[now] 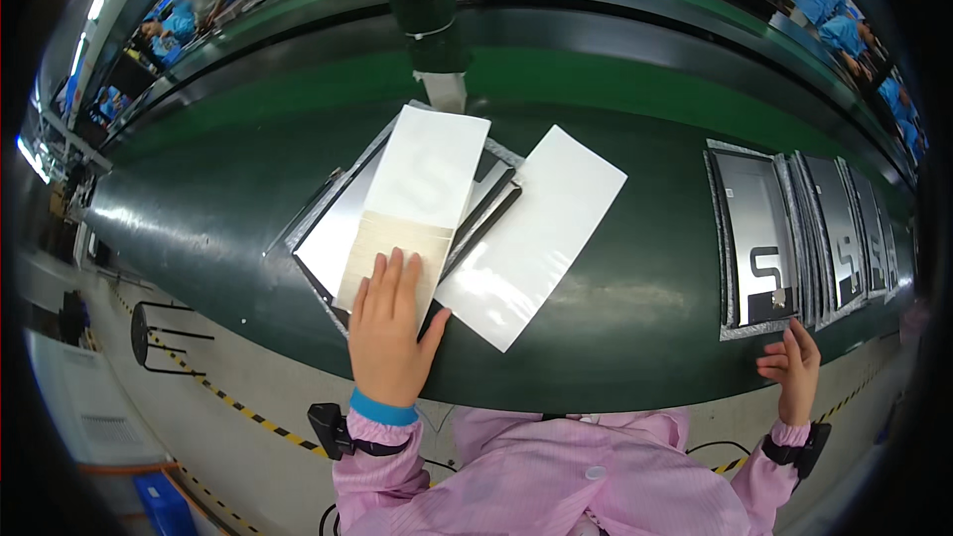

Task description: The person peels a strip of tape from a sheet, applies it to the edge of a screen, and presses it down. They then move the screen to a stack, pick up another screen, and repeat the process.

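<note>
My left hand [389,347] lies flat with its fingers stretched out on the beige lower part of a long white sheet [422,169]. Beneath that sheet are flat silvery panels [333,238] with black edges, partly covered. A second white sheet [551,233], glossy and slanted, lies to the right and overlaps the panels' edge. My right hand [791,367] is at the near edge of a silvery panel [759,223] with a black S-shaped mark. Its index finger points up, the other fingers are slightly bent, and nothing shows in it.
The green worktop [635,367] carries several more panels [834,218] in bubble wrap, overlapping in a row at the right. A green post [422,10] stands behind the sheets. A dark stool [149,337] is on the floor at left. People in blue work beyond the bench.
</note>
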`<state>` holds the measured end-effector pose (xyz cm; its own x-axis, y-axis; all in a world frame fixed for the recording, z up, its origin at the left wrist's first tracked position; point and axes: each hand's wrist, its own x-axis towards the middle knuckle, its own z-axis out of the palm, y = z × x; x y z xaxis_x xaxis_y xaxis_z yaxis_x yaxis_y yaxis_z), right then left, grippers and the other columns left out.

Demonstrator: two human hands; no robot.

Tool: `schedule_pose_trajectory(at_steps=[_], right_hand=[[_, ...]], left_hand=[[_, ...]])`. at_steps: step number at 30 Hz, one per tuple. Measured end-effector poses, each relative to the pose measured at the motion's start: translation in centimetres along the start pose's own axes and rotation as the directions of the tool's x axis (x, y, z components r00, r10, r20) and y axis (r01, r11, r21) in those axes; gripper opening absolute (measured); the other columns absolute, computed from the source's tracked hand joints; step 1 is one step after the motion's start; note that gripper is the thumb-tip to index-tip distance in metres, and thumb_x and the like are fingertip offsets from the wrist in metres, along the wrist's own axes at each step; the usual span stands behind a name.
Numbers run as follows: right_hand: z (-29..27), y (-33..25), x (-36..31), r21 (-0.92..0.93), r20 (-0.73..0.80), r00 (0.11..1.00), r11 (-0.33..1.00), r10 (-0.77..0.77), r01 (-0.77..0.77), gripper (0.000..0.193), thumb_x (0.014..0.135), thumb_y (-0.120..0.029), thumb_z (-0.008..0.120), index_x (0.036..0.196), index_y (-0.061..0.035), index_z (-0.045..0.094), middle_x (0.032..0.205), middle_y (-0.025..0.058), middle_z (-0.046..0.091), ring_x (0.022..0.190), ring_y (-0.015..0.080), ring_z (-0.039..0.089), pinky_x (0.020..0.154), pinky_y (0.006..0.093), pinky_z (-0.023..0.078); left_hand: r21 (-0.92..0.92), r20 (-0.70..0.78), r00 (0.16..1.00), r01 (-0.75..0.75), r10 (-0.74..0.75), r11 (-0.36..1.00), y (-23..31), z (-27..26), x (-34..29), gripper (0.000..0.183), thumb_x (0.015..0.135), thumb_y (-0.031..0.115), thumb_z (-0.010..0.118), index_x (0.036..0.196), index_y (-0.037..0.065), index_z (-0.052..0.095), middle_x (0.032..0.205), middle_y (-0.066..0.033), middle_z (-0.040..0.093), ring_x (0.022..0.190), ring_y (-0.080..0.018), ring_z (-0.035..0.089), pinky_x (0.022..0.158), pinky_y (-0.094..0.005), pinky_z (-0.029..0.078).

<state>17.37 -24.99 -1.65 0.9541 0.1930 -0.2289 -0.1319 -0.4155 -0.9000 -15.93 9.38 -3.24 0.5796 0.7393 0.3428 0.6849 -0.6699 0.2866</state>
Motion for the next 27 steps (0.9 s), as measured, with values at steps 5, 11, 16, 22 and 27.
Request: schedule_pose_trajectory(at_steps=[5,11,16,22,27], right_hand=[[5.3,-3.4,-1.7,0.075,0.294,0.92,0.966,-0.26,0.249,0.033,0.097,-0.018,0.055,0.125,-0.0007,0.055,0.079,0.009,0.063,0.058,0.0125,0.062,0.05,0.0237,0.05],[19.9,-6.4,-6.1,0.158,0.807,0.496,0.927,-0.32,0.34,0.022,0.094,-0.011,0.061,0.112,0.0005,0.062,0.097,0.0085,0.067,0.086,0.0142,0.064,0.065,0.026,0.053],[29.4,-8.8,-2.6,0.134,0.543,0.43,0.58,-0.721,0.804,0.034,0.087,-0.023,0.069,0.112,-0.0011,0.064,0.096,0.0128,0.064,0.085,0.0261,0.057,0.075,0.034,0.05],[36.6,-9.9,1.1,0.029,0.482,0.466,0.545,-0.742,0.838,0.044,0.086,-0.035,0.07,0.109,0.0016,0.066,0.101,0.0183,0.062,0.102,0.0299,0.052,0.087,0.0375,0.045],[37.6,-12.4,1.4,-0.044,0.712,0.574,0.791,-0.403,0.61,0.037,0.08,-0.033,0.075,0.091,0.0018,0.067,0.077,0.0099,0.064,0.071,0.0182,0.06,0.067,0.0293,0.05]], left_hand=[[0.047,-0.125,0.987,-0.091,0.096,0.995,1.2,0.1,-0.8,0.044,0.075,-0.004,0.063,0.119,0.001,0.062,0.122,-0.0162,0.062,0.115,-0.0315,0.06,0.09,-0.0393,0.05],[-0.001,-0.318,0.945,-0.072,0.068,0.997,2.7,-0.1,-0.9,0.041,0.077,-0.005,0.06,0.117,0.0,0.063,0.11,-0.0144,0.068,0.093,-0.0312,0.068,0.076,-0.0365,0.053],[0.068,-0.51,0.857,0.127,-0.075,0.99,-1.4,-4.0,-0.9,0.037,0.086,-0.006,0.056,0.122,0.0,0.062,0.109,-0.0172,0.068,0.087,-0.0305,0.068,0.073,-0.0354,0.053],[0.052,-0.682,0.718,0.239,-0.14,0.97,-4.5,-3.3,-2.5,0.031,0.092,-0.005,0.052,0.121,-0.002,0.063,0.113,-0.0159,0.068,0.096,-0.0273,0.069,0.081,-0.0323,0.053],[0.024,-0.703,0.689,0.273,-0.178,0.962,-6.1,-1.3,-3.9,0.032,0.088,-0.007,0.055,0.119,-0.004,0.063,0.114,-0.0147,0.068,0.094,-0.0304,0.069,0.076,-0.0354,0.054]])
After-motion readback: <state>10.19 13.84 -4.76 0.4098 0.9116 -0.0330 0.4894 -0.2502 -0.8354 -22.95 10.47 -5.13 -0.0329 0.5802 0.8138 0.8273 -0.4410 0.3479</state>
